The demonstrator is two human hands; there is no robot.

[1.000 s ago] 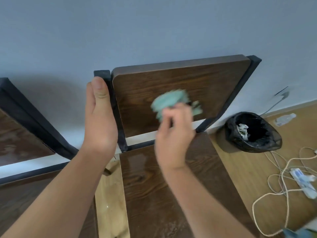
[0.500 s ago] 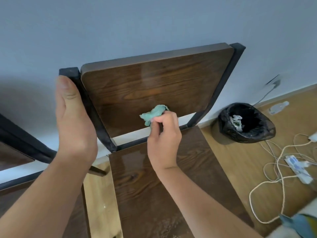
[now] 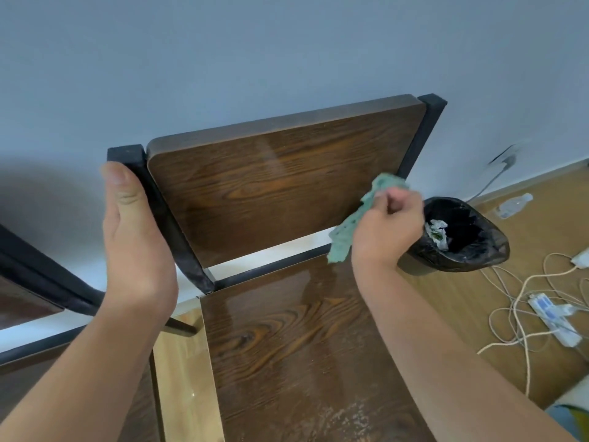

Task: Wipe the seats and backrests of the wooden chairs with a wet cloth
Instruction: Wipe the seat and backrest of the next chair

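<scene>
A dark wooden chair with a black metal frame stands before me, its backrest (image 3: pixel 271 186) against the grey wall and its glossy seat (image 3: pixel 296 346) below. My left hand (image 3: pixel 135 240) grips the black left post of the backrest, thumb up. My right hand (image 3: pixel 385 228) is closed on a crumpled green cloth (image 3: pixel 353 224), which presses against the lower right corner of the backrest and hangs down toward the seat's back edge. White specks lie on the seat's near part.
A second wooden chair (image 3: pixel 28 298) stands at the left edge. A black-lined trash bin (image 3: pixel 465 237) sits on the wooden floor right of the chair. Tangled cords and a power strip (image 3: pixel 554 320) lie further right, with a plastic bottle (image 3: pixel 514 205) by the wall.
My right hand has swept the cloth from the lower middle of the backrest to its lower right corner. My left hand keeps its hold on the left post.
</scene>
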